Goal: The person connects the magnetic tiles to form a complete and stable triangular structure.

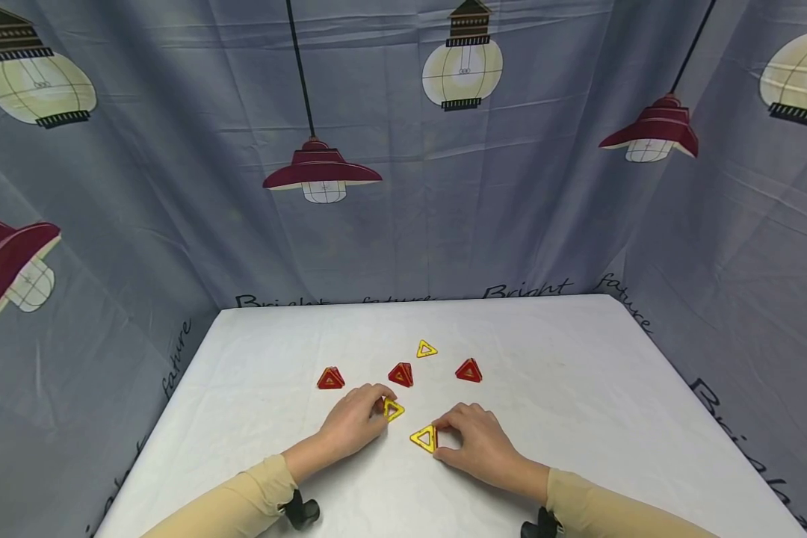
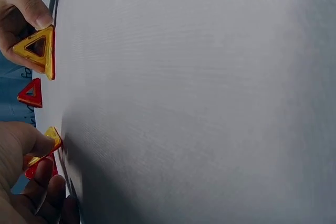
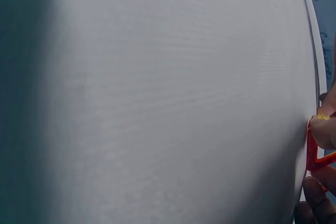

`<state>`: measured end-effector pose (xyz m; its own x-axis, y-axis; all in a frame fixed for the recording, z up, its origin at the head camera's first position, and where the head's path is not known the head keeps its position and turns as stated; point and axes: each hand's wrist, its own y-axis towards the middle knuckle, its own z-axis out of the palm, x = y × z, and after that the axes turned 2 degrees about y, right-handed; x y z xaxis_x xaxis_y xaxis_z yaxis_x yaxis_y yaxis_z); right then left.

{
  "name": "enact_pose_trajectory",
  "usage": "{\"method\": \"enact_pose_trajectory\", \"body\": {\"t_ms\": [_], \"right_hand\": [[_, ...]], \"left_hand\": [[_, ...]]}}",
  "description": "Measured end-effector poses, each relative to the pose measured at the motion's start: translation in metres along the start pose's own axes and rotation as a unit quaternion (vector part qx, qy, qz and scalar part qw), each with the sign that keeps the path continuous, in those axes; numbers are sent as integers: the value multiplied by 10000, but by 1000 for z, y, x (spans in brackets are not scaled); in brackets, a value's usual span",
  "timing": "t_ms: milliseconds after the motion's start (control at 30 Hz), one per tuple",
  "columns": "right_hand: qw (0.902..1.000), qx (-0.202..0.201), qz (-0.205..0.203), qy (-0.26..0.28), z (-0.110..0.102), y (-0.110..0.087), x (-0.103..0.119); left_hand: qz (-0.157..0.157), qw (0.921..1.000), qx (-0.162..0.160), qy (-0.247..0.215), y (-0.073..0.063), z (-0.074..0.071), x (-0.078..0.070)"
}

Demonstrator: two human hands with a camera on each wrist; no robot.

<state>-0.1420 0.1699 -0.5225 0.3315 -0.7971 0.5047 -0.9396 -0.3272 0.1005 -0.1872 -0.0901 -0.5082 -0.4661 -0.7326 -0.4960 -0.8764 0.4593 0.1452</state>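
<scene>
Between the thumb and fingers of my left hand (image 1: 351, 424) is a yellow triangular magnetic tile (image 1: 400, 409), pinched near the middle of the white table. Red shows just beneath that piece in the left wrist view. My right hand (image 1: 479, 442) pinches another yellow triangular tile (image 1: 415, 438) by its right side, nearer the front. A red edge runs along this one, and the right wrist view shows a red triangular frame (image 3: 312, 150) at the fingers. The two held pieces are a short gap apart, their open centres visible.
Three red pyramid shapes, at left (image 1: 330, 379), middle (image 1: 400, 375) and right (image 1: 469, 370), stand beyond the hands. Farther back lies a single yellow triangle (image 1: 427, 354). A grey-blue curtain (image 1: 403, 239) printed with lamps surrounds the white table (image 1: 578, 388).
</scene>
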Motion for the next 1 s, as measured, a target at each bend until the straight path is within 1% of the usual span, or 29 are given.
{"method": "enact_pose_trajectory", "body": {"t_ms": [133,300,600,700,800,867,933,1000], "right_hand": [[10000,14,10,0,0,0,0],[10000,34,51,-5,0,0,1],[10000,37,61,55,-1,0,3],[9999,35,87,51,0,0,3],[9999,37,102,69,0,0,4],[9999,31,86,84,-1,0,4],[9999,29,90,82,-1,0,4],[9999,30,92,67,-1,0,4]], "left_hand": [[65,9999,-86,26,1,1,0],[101,9998,-126,-75,2,2,0],[149,9997,91,-176,2,2,0],[169,9996,103,-201,2,3,-1],[219,9997,11,-115,2,1,-1],[296,9995,-97,48,3,-1,-1],[444,9985,-172,260,3,-3,0],[638,9968,-148,454,4,-5,0]]}}
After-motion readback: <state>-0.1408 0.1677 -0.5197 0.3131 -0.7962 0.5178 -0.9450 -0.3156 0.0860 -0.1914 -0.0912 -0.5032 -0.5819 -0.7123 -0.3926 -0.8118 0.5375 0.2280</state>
